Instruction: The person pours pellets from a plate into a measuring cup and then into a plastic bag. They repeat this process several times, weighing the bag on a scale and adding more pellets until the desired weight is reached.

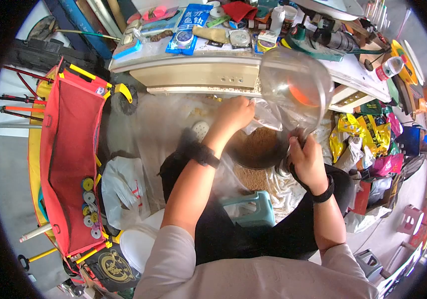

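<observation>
My left hand (238,113) is closed on the edge of a clear plastic bag (269,115), fingers pinched together. My right hand (307,160) grips the narrow end of a large see-through plastic container (293,79), whose wide body rises toward the cabinet. Something orange shows through its wall. Between and below my hands is a dark round basin (238,158) with brown granular material (263,142) in it. More brown grains (253,178) lie on plastic sheeting just below the basin. The bag's lower part is partly hidden by the container and the basin.
A cluttered white cabinet (188,79) stands ahead, with a blue packet (189,25) on top. Left is a long red fabric bin (74,149) with several spools inside. A teal stool (257,209) sits between my legs. Yellow packets (368,130) lie to the right.
</observation>
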A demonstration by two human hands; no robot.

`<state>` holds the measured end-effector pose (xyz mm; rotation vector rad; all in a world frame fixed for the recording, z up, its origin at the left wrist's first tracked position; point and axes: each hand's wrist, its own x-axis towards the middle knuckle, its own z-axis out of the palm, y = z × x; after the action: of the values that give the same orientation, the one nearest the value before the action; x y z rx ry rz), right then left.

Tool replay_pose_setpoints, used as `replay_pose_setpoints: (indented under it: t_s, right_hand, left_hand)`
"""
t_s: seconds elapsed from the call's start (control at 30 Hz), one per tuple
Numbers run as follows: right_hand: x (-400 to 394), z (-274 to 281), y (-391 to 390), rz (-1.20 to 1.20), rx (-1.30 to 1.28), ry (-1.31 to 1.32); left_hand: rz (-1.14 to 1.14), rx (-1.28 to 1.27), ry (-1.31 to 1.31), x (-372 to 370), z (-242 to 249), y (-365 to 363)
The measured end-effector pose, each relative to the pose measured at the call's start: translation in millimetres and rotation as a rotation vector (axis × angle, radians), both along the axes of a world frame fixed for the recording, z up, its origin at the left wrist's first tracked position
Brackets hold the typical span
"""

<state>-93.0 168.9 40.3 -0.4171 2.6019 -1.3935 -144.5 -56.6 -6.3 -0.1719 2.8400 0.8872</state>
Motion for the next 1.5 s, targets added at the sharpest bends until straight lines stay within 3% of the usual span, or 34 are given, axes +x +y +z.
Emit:
replay_pose_setpoints:
  t_s: [0.03,0.1,0.17,0.23,0.27,0.43,0.57,0.73,0.8,0.87,0.9,0.97,1.03,1.1,1.17,1.23,1.27,1.33,1.5]
  right_hand:
    - [-3.8,0.2,2.2,-0.011,-0.01,0.012]
    - [-13.4,1.6,5.2,-0.122,-0.302,-0.275]
    - [-20.9,-9.2,11.1,-0.065,-0.444,-0.328]
    - [-21.4,-27.4,11.9,-0.069,-0.178,-0.003]
    - [-21.5,-26.5,11.2,-0.041,-0.055,0.038]
    - [-19.6,-42.8,-5.7,0.028,-0.172,0.098]
    - [-10.5,-23.8,-17.3,0.02,-0.145,-0.062]
    - [-9.7,-67.7,-26.6,0.115,-0.256,0.071]
    - [-0.7,-47.9,-24.4,0.11,-0.299,0.109]
    - [12.2,-10.0,-16.0,0.157,-0.353,-0.197]
    - [12.4,-10.2,-14.0,0.151,-0.359,-0.197]
    - [9.0,-12.2,-10.5,0.416,-0.314,-0.289]
    - [12.8,-20.2,-12.8,0.441,-0.35,-0.232]
    - [20.0,-5.4,-12.0,0.555,-0.333,-0.351]
    - [23.7,-7.1,-14.1,0.527,-0.334,-0.355]
    - [23.6,-13.3,-17.9,0.56,-0.198,-0.104]
    - [22.7,-18.0,-20.5,0.562,-0.199,-0.108]
    - [21.9,-27.1,-24.1,0.363,-0.243,-0.109]
    - [11.2,-33.3,-25.4,0.273,-0.404,-0.109]
  left_hand:
    - [-0.011,-0.01,0.012,4.8,2.4,1.5]
    - [-0.013,-0.037,0.081,18.8,1.4,3.0]
    - [-0.033,0.051,0.148,37.0,7.8,4.0]
    - [0.018,0.131,0.139,51.8,19.8,4.7]
    - [0.003,0.109,0.143,57.5,25.0,4.3]
    - [-0.005,0.142,0.137,97.0,58.9,1.8]
    - [-0.01,0.151,0.136,123.7,74.2,2.8]
    - [-0.019,0.171,0.212,142.7,76.1,5.5]
    - [0.019,0.136,0.146,145.4,80.4,6.0]
    - [0.022,0.121,0.144,149.7,89.2,9.0]
    - [0.029,0.111,0.143,151.4,92.8,10.2]
    - [0.027,0.091,0.144,153.3,90.3,9.0]
    - [0.029,0.073,0.15,153.1,89.1,8.5]
    - [0.054,0.042,0.156,152.8,91.0,11.0]
    - [0.054,0.002,0.169,151.5,90.5,11.9]
    - [0.056,-0.038,0.181,149.3,87.6,13.1]
    - [0.05,-0.067,0.206,148.2,84.5,14.9]
    - [0.042,-0.095,0.222,150.2,80.3,17.8]
    - [-0.065,-0.016,0.188,155.7,74.9,28.6]
